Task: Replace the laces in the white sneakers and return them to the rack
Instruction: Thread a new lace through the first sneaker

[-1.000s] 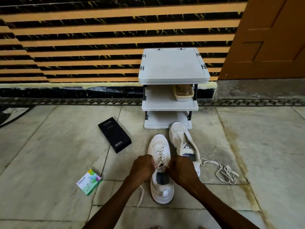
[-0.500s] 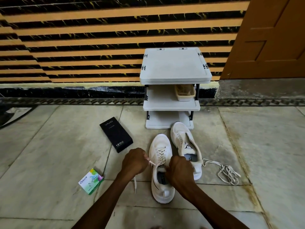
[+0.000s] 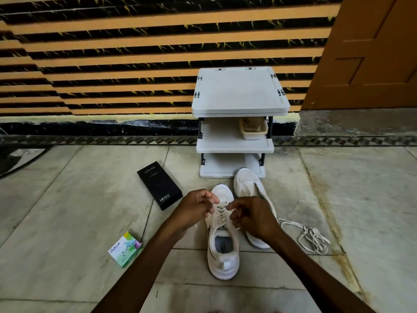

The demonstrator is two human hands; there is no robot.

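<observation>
A white sneaker [image 3: 222, 256] stands on the floor in front of me, toe pointing at the white three-shelf rack [image 3: 239, 93]. A white lace [image 3: 221, 213] is threaded up its front. My left hand [image 3: 197, 207] and my right hand [image 3: 251, 219] hover over that lacing, fingers curled, each pinching the lace near its upper rows. The second white sneaker [image 3: 246, 184] lies just right of the first, partly hidden by my right hand. A loose white lace [image 3: 312, 238] is bunched on the floor to the right.
A black phone box [image 3: 159, 185] lies left of the sneakers, and a small green Odonil box [image 3: 125, 248] sits nearer to me. A beige container [image 3: 252, 128] stands on the rack's middle shelf. A wooden door [image 3: 372, 53] is at the far right.
My left hand came back in from the left, where it had pulled a lace end out. Both hands moved forward, from the tongue to the lacing higher up.
</observation>
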